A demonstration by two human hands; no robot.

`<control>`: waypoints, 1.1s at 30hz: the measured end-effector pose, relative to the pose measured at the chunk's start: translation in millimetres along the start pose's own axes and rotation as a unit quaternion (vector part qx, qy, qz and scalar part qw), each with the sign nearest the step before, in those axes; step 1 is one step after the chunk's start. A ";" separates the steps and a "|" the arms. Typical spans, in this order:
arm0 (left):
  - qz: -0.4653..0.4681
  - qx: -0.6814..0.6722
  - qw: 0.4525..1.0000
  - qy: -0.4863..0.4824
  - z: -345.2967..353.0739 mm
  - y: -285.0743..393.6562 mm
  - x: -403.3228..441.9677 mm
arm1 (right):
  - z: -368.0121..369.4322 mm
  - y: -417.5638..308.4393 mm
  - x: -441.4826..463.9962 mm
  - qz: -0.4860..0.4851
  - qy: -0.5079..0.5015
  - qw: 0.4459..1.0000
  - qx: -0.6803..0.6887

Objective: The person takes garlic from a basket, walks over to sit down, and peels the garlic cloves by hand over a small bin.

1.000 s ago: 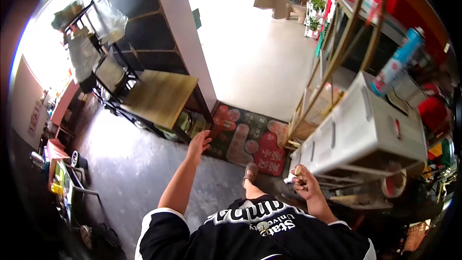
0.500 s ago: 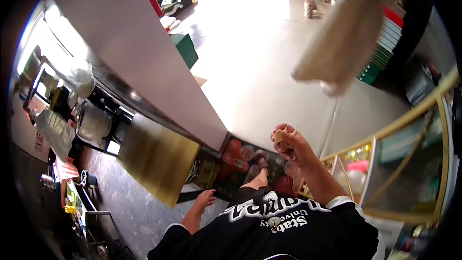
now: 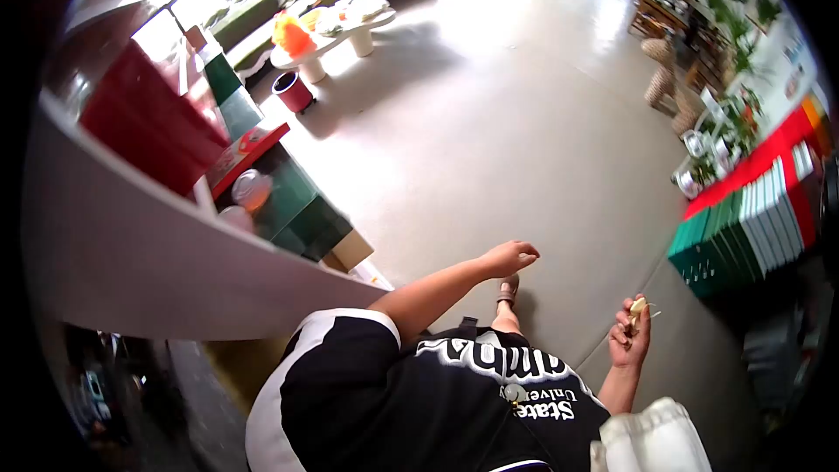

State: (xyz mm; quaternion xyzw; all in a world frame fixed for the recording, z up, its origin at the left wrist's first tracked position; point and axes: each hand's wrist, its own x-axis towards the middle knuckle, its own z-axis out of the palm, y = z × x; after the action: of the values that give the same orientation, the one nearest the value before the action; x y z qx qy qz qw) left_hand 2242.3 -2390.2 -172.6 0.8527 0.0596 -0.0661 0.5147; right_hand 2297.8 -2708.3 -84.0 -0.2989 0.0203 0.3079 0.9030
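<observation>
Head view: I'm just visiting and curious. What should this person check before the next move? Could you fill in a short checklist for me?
1. Right hand holding the small pale object: ok, pinched between thumb and fingers.
2. Object identified: cannot tell, too small.
3. Left hand free: ok, nothing shows in it.
4. Both feet in sight: not ok, only one shoe shows.
5. Green and white stack apart from the right hand: ok.
6. Pale cloth secured: cannot tell, the picture's edge cuts it off.
</observation>
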 end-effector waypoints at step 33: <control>0.354 0.416 0.671 0.502 -851.8 -20.5 262.5 | 388.3 329.8 988.5 0.395 -0.041 0.868 -0.296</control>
State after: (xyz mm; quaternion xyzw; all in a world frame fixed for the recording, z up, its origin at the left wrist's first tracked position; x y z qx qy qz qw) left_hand 2541.0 -1617.5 156.9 0.8403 -0.0310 0.5409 -0.0157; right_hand 2853.4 -1747.9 -157.6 -0.5062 0.0075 0.6428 0.5748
